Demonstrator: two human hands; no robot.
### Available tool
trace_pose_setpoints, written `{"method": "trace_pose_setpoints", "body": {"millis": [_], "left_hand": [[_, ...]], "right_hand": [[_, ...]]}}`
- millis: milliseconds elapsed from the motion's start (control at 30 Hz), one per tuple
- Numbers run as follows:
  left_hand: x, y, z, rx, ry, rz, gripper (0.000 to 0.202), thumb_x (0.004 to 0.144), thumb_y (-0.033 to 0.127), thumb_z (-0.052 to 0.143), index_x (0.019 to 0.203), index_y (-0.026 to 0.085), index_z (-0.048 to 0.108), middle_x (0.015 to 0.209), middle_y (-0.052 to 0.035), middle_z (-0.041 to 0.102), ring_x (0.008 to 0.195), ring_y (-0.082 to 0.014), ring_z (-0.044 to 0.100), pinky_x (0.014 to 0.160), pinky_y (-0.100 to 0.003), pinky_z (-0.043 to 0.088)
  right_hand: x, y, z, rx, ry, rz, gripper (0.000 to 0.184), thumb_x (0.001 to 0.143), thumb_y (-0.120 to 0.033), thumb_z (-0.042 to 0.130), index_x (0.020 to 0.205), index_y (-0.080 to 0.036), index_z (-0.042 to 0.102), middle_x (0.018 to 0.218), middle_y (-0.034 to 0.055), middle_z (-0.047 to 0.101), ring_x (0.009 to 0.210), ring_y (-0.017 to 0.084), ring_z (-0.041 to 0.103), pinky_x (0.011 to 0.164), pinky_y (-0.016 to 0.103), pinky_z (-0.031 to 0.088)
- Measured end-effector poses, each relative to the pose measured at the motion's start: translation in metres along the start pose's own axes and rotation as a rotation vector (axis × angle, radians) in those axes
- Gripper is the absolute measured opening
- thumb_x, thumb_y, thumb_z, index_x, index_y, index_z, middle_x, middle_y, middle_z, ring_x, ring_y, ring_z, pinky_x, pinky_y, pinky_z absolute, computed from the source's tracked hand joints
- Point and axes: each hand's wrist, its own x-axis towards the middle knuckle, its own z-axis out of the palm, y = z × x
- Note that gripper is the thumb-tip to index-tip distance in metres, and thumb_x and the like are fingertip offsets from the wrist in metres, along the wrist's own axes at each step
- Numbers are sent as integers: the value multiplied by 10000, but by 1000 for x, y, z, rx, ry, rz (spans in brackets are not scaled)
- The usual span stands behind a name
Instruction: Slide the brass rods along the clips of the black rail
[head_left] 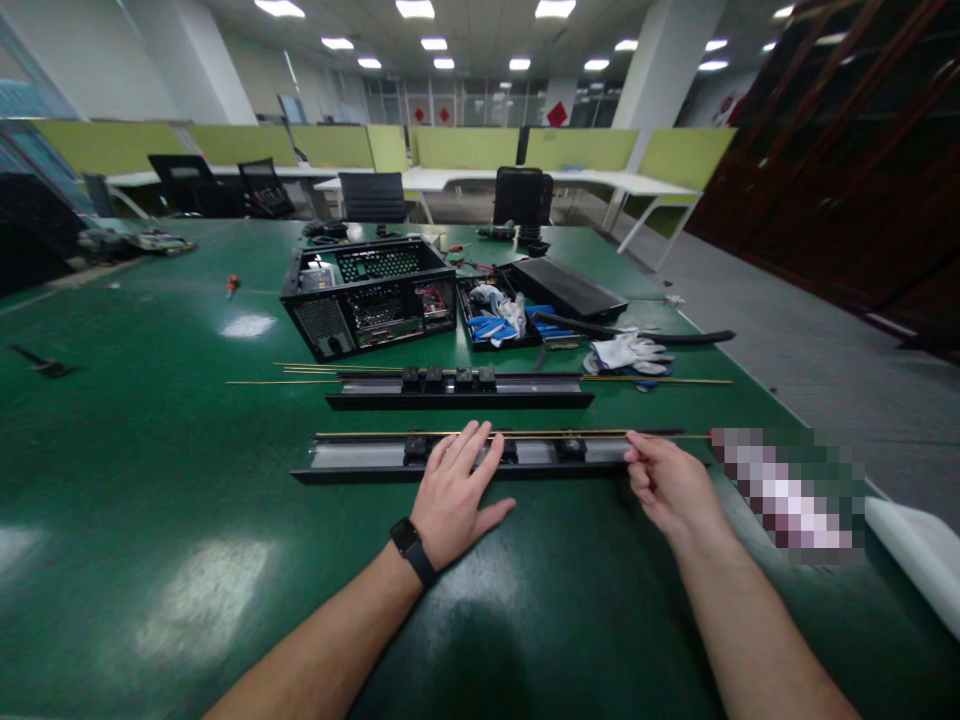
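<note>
A long black rail with a silvery channel (360, 456) lies across the table in front of me, with black blocks (572, 449) set along it. My left hand (459, 490) rests over its middle, fingers stretched out, partly hiding the blocks there. A thin brass rod (540, 435) runs lengthwise along the rail's far side. Near the right end, my right hand (667, 478) pinches the rod between thumb and fingers. Behind lies a second, similar rail (457, 402) carrying several black blocks (465, 379), with thin brass rods (667, 380) sticking out past both ends.
An open black computer case (367, 300) stands beyond the rails. Right of it are a black tray of gloves (495, 318), a black panel (566, 287), a black tube (690, 338) and white gloves (628, 352). An orange-handled tool (232, 285) lies left on the green table (150, 420).
</note>
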Motion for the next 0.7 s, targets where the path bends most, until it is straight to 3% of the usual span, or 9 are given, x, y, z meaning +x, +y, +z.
{"method": "trace_pose_setpoints", "body": {"millis": [367, 700], "left_hand": [[0, 0, 0, -2, -5, -2, 750, 882, 489, 638, 1521, 198, 376, 1586, -135, 358, 1474, -305, 310, 1179, -484, 267], [0, -1, 2, -6, 1, -2, 767, 876, 496, 643, 1526, 197, 366, 1581, -134, 369, 1471, -307, 314, 1177, -488, 269]], "right_hand": [[12, -13, -17, 25, 67, -6, 194, 779, -146, 713, 712, -175, 533, 552, -13, 567, 294, 56, 389, 215, 145, 245], [10, -17, -16, 20, 104, 0, 168, 850, -93, 613, 704, -153, 555, 587, 6, 610, 299, 50, 387, 205, 145, 234]]}}
